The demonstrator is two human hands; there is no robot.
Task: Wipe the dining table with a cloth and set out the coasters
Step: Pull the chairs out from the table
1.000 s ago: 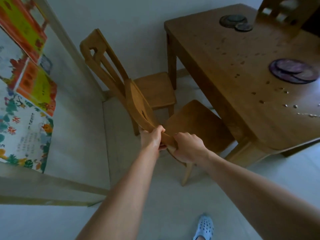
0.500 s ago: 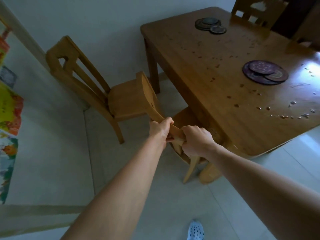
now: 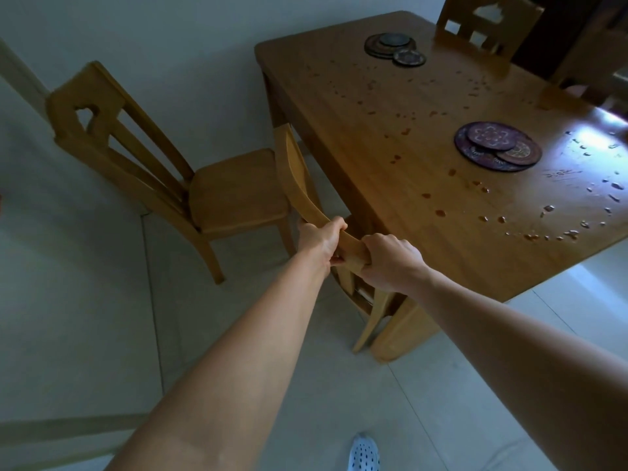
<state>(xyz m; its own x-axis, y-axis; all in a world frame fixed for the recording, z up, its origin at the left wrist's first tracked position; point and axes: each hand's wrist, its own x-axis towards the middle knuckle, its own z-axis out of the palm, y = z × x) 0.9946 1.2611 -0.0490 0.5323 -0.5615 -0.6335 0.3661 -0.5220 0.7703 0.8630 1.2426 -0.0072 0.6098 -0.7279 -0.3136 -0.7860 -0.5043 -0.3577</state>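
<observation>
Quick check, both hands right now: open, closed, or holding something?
Left hand: closed around the curved top rail of the brown wooden chair.
Right hand: closed around the same rail, right beside the left one.

Wooden table [image 3: 390, 137]: droplets [image 3: 438, 212] scattered over the top. One coaster stack [image 3: 394, 47] near far-left corner; second coaster pile [image 3: 498, 146] mid-top, toward right edge.

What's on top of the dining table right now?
A far coaster pile, a near coaster pile and scattered droplets. Lower coasters are partly covered by upper ones.
</observation>
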